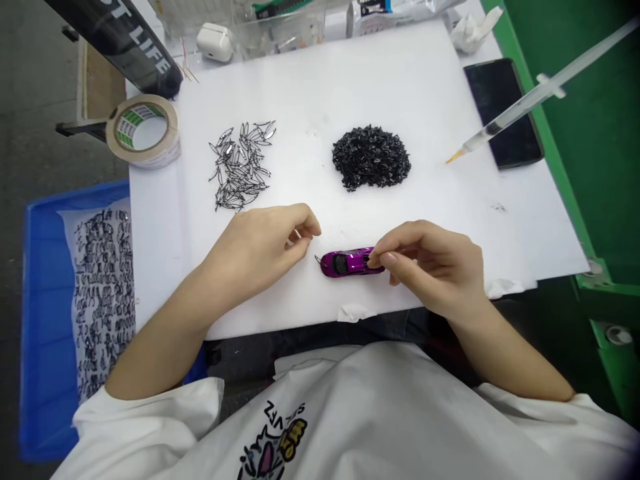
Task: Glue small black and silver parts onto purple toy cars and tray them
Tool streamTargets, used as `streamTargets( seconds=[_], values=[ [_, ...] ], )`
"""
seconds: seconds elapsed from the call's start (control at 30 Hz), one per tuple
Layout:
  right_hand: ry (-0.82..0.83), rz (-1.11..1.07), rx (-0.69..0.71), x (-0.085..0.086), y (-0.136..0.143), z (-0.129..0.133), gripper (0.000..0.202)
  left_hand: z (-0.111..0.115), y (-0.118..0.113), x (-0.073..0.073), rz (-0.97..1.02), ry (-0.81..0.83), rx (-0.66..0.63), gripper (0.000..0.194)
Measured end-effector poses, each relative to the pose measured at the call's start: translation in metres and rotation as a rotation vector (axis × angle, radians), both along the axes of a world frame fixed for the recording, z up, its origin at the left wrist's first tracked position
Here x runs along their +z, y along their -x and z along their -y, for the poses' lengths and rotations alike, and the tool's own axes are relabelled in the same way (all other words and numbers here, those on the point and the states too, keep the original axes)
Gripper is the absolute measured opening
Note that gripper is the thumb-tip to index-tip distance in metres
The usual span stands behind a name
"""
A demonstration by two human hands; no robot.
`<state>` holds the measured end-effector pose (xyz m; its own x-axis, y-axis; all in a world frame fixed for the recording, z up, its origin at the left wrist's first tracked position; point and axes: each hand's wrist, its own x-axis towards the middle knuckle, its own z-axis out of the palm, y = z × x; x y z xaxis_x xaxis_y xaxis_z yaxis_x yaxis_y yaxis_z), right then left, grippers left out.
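A small purple toy car (353, 262) with a dark cockpit lies on the white board (300, 100), its long side running left to right. My right hand (430, 267) is at the car's right end, thumb and forefinger pinched together over its top; whatever they grip is hidden. My left hand (273, 243) hovers left of the car, fingers loosely curled, a gap showing between thumb and forefinger and nothing visible in them. A thin dark sliver (318, 259) sticks out at the car's left tip. Beyond the hands are clear, black-edged slivers (243, 167) and a heap of small black pieces (371, 158).
At the right, a syringe (520, 107) with an orange tip reaches over a dark phone (503, 113). A tape roll (173, 130) and a black cylinder (145, 53) stand at the left. Below them is a blue crate (45, 320). An earbud case (214, 42) sits at the back.
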<state>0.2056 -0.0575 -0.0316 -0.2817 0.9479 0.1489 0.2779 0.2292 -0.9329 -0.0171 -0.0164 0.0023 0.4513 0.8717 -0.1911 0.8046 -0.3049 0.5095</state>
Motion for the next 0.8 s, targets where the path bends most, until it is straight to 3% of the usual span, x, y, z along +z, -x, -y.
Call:
streamTargets(
  seconds=[0.1, 0.33, 0.5, 0.6, 0.7, 0.8],
  values=[
    [-0.112, 0.139, -0.010, 0.008, 0.004, -0.001, 0.007, -0.001, 0.000, -0.002, 0.015, -0.036, 0.024, 0.013],
    [-0.294, 0.802, 0.364, 0.029, 0.044, -0.023, 0.023, -0.008, -0.002, -0.010, 0.106, -0.070, 0.180, 0.014],
    [-0.361, 1.116, 0.385, 0.030, 0.067, -0.031, 0.026, -0.009, -0.001, -0.016, 0.145, -0.062, 0.195, 0.016],
    [-0.399, 1.182, 0.409, 0.030, 0.076, -0.033, 0.025, -0.010, 0.000, -0.017, 0.152, -0.071, 0.193, 0.016],
    [-0.325, 1.136, 0.421, 0.034, 0.076, -0.037, 0.022, -0.009, 0.000, -0.015, 0.150, -0.078, 0.183, 0.016],
    [-0.187, 0.881, 0.231, 0.041, 0.063, -0.039, 0.016, -0.004, -0.002, -0.011, 0.176, -0.108, 0.190, 0.016]
  ],
)
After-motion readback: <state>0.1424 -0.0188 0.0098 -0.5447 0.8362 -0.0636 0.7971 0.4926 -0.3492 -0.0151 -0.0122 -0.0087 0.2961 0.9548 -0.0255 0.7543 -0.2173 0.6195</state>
